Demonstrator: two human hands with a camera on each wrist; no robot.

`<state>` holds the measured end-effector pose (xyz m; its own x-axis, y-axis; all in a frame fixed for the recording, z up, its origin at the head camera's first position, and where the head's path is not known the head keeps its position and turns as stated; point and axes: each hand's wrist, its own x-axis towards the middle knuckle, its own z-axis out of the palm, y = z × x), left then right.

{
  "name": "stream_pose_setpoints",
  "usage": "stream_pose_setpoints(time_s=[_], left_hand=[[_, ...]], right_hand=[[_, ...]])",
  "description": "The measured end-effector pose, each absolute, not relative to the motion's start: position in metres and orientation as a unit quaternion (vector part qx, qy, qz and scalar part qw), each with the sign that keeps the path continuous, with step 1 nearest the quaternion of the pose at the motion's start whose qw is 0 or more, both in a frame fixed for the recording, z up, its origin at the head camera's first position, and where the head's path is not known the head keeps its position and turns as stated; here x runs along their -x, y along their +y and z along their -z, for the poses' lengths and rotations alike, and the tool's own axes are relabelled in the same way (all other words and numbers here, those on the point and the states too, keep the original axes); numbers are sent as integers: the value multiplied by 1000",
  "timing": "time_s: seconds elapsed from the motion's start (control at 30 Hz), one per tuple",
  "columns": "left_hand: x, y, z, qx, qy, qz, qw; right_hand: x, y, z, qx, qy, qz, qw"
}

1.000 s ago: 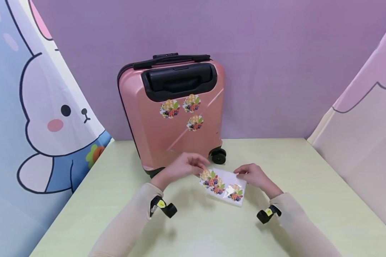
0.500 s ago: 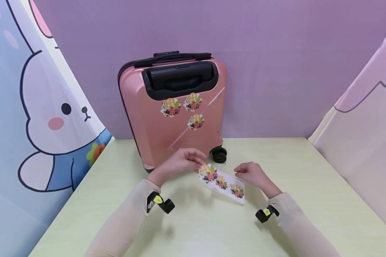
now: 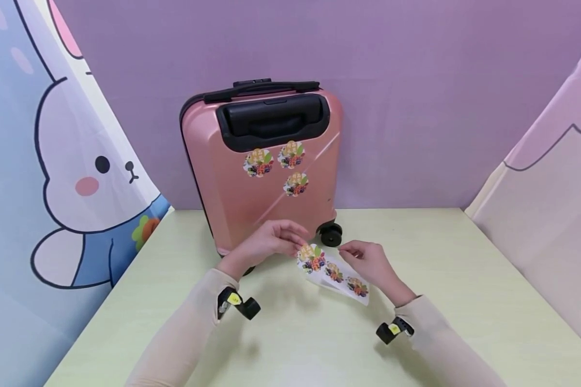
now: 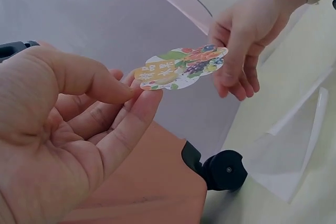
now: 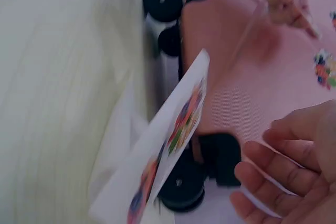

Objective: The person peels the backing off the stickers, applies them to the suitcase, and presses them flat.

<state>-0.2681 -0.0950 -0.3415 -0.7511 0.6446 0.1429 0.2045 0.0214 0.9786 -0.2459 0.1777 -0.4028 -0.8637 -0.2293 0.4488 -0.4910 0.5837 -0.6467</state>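
My left hand point(image 3: 271, 240) pinches a round fruit-printed sticker point(image 4: 181, 69) by its edge, between thumb and fingers. Beyond the sticker in the left wrist view is my right hand point(image 4: 244, 40), overlapped by the sticker's far edge. In the right wrist view, that hand's fingers point(image 5: 283, 174) curve loosely with nothing between them. A white backing sheet point(image 5: 131, 177) stands apart from them, tilted, with fruit stickers on its face. In the head view the sheet lies below both hands, partly behind the held sticker.
A pink suitcase point(image 3: 237, 209) stands upright behind the hands, with three fruit stickers on its front. One black wheel point(image 3: 331, 235) shows at its lower right. A purple backdrop point(image 3: 416, 107) rises behind the pale table point(image 3: 465, 279), and a rabbit-printed cloth point(image 3: 68, 161) hangs at left.
My right hand has let go of the backing sheet and moved left, toward the sticker. My left hand has shifted slightly left and up, with the sticker coming away from the sheet.
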Motion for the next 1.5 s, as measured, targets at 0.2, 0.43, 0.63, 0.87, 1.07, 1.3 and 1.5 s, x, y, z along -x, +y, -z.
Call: stream_pose_setpoints(time_s=[0.2,0.43,0.63,0.87,1.07,1.3,1.5], left_hand=[[266,-95,339,-299,702,-624,168],[265,-95,336,-294,708,-621,162],[265,-96,335,-296,710,-618,161],[266,-99,336,-304,709,-614,166],[264,-101,334,-297,721,-607,157],[262,-104,329,-279,732,-603,149],[260,-109,319,-273,740,-602,126]], right_hand=[[233,161,397,-207,-806,-544,108],[222,147,393,-232,-721,-650,61],[217,142,390,-205,-688,-695,24],[217,139,393,-187,-657,-731,-7],[218,136,396,-195,-648,-736,-2],[220,131,396,-210,-623,-754,-2],[223,124,388,-205,-615,-761,-3]])
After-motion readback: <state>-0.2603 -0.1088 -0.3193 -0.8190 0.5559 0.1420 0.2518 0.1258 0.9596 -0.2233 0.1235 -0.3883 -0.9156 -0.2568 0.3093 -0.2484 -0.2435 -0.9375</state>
